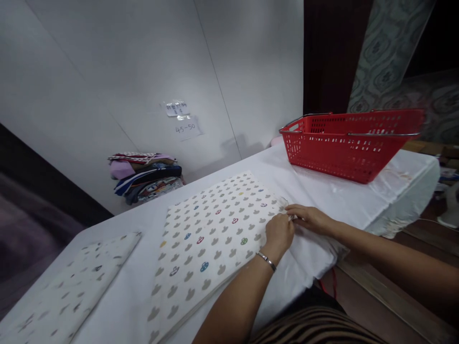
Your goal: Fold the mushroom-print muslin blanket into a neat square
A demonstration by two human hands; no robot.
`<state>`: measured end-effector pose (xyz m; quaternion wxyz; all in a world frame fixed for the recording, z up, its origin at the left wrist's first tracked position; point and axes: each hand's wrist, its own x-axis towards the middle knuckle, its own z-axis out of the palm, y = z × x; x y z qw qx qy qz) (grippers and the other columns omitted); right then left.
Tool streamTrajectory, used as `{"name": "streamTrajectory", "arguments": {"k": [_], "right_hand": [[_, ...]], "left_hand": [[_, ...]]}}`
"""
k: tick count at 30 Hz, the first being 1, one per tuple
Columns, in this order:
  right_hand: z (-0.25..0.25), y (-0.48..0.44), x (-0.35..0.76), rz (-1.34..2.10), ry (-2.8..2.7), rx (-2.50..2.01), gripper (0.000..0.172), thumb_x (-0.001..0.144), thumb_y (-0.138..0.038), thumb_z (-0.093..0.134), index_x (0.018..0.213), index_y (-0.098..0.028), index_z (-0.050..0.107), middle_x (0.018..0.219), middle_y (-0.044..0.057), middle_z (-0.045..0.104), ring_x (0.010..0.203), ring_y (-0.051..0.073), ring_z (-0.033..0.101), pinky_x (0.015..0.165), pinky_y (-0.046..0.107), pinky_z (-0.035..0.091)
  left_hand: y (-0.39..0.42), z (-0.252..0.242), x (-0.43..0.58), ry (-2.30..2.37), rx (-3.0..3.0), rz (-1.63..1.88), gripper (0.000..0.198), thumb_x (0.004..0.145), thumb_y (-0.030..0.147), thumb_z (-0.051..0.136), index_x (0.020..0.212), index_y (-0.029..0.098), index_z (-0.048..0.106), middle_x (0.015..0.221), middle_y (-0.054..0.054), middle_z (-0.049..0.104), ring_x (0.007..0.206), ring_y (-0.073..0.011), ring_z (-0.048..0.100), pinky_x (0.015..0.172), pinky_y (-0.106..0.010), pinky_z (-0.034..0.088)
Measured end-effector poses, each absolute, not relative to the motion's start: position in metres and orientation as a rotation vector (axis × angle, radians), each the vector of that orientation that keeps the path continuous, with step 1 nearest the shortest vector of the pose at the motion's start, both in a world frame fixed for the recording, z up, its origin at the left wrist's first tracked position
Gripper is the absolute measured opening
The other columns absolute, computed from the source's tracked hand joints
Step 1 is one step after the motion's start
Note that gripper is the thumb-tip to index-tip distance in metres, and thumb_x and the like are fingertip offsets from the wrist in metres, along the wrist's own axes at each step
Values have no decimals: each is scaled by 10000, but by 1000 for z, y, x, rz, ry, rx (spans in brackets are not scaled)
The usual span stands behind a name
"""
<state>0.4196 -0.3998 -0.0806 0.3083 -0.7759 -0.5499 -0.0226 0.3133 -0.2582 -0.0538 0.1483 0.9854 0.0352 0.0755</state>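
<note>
**L hand [280, 234] & R hand [311, 220] close tog. at near-right corner of printed cloth [211, 229]**

Printed cloth lies flat mid-bench [319, 193], folded, white w/ grey mouse-head shapes plus a few coloured ones (blue, red, yellow, green). L hand curled tight on its corner, knuckles up; silver bracelet [266, 260] on that wrist. R hand comes in from the right, fingers bent, tips at same bit of bunched fabric, just beside L hand. Can't tell if R hand grips or only touches; tips partly hidden.

2nd cloth [79, 282], white w/ small dark marks, lies flat at left end of bench, well apart from hands. Bench has white cover, wrinkled nr the person. Striped garment [319, 325] of the person shows at bottom.

Red basket [337, 153] stands upright on bench, far right, beyond R hand; slotted sides, metal handles folded down along rim, right end blurred.

Clothes pile [147, 177] by far edge of bench, agst pale wall [118, 62]: lilac, navy, white & patterned pcs. Can't tell if it sits on bench itself.

Two notes on wall above: lower note [186, 128] reads "45-50"; upper note [177, 108] handwritten, too small to read. Patterned curtain or panel [382, 55] top right.
</note>
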Motion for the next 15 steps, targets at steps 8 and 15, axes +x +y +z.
{"name": "streamTrajectory", "arguments": {"k": [8, 15], "right_hand": [[-56, -405, 424, 132, -1429, -2152, 174, 870, -297, 486, 935, -245, 639, 961, 36, 672, 870, 196, 623, 790, 325, 474], [-63, -408, 424, 223, -1309, -2110, 265, 833, -337, 527, 1047, -289, 677, 1072, 24, 678, 944, 235, 621, 842, 350, 457]], "left_hand": [[-252, -63, 294, 94, 2940, 246, 256, 863, 166, 459, 1110, 182, 528, 1052, -64, 597, 975, -209, 545, 804, -326, 442], [-228, -78, 264, 51, 3137, 262, 374, 871, 73, 403, 1229, 168, 452, 1033, -75, 580, 952, -209, 524, 798, -340, 421]]}}
